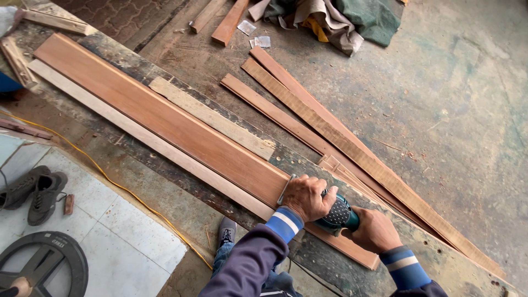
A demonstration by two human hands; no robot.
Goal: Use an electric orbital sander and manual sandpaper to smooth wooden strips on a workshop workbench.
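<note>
Near the right end of the long workbench, a person presses a teal power sander onto a broad reddish plank that runs from far left to near right along the bench. The left hand lies folded over the top of the sander, fingers curled and clamped on its housing; the right hand is closed around its rear grip. A paler strip lies touching the plank's near edge, and a short pale board rests against its far edge. On the concrete floor beyond the bench lie several long thin slats, with a heap of cloth farther off. A yellow cable trails along the tiled floor on the near side, beside a pair of grey shoes. Judging by the grip, sanding of the plank's right end is under way; working leftward along the grain would call for steady, even pressure from both hands.
</note>
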